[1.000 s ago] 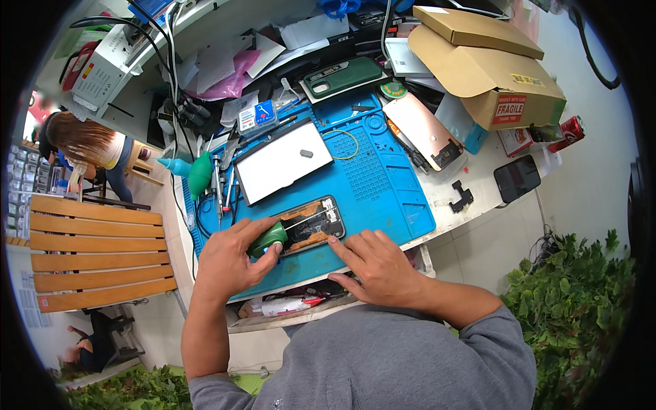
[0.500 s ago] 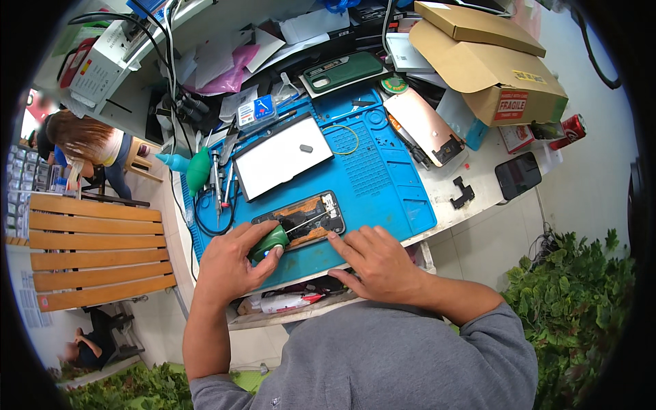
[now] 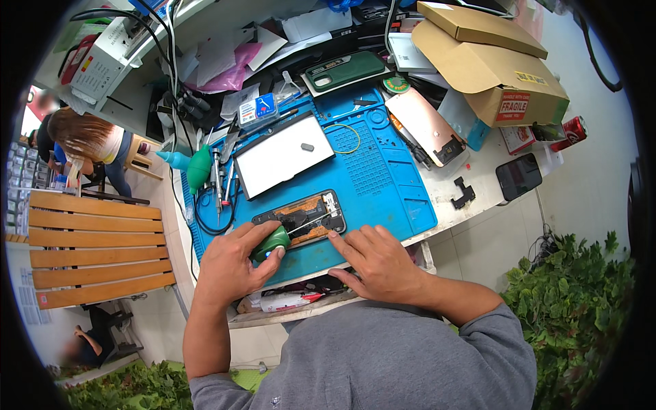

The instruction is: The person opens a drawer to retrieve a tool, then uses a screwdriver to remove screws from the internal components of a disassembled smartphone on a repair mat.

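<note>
an opened phone (image 3: 316, 206) lies on the blue mat (image 3: 355, 236), just beyond the fingertips of both hands, its inside facing up. it has a dark frame, orange-brown strips along both long sides, a blackish middle, and a pale silvery patch at the end farther from the left fingers. the left hand (image 3: 232, 258) is curled, thumb and fingers parted only by the thickness of the green-handled tool (image 3: 275, 240) they hold; its thin shaft slants from them over the phone. the right hand (image 3: 383, 265) grips nothing, thumb apart from the extended forefinger, whose tip is at the phone's near edge; whether it touches, i cannot tell. a white panel (image 3: 283, 157) lies past the left fingers, beyond the phone.
</note>
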